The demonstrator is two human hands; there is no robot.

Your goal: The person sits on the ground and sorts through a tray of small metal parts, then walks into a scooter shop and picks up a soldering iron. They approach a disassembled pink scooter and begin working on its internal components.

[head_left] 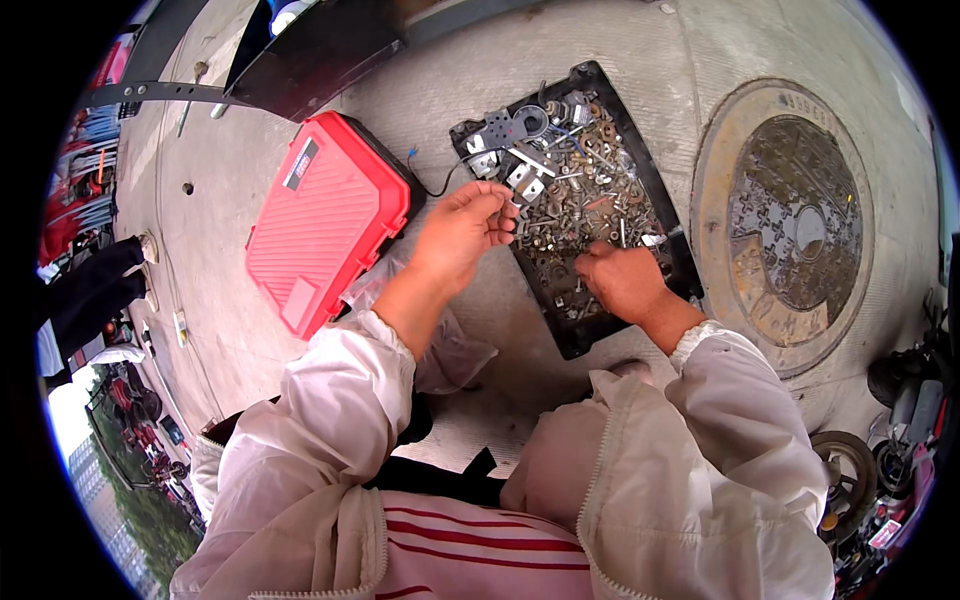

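Observation:
A shallow black tray (pixel 683 262) lies on the ground in front of me, filled with loose screws, nuts, bolts and washers (pixel 595 185). My left hand (pixel 462 232) hovers at the tray's left edge, thumb and fingers pinched together; any small piece between them is too small to name. Down among the hardware at the near right side, my right hand (pixel 625 283) has its fingers curled, and their tips are hidden. Silvery metal brackets (pixel 524 182) and a grey-black part with a round ring and a cable (pixel 505 130) rest in the tray's far left part.
Left of the tray stands a closed red plastic case (pixel 315 225), with a clear plastic bag (pixel 455 350) beside it. A round manhole cover (pixel 800 215) is set into the pavement at right. Black metal framework (pixel 310 70) crosses the far left. Another person's legs (pixel 100 290) and wheels (pixel 845 480) appear at the edges.

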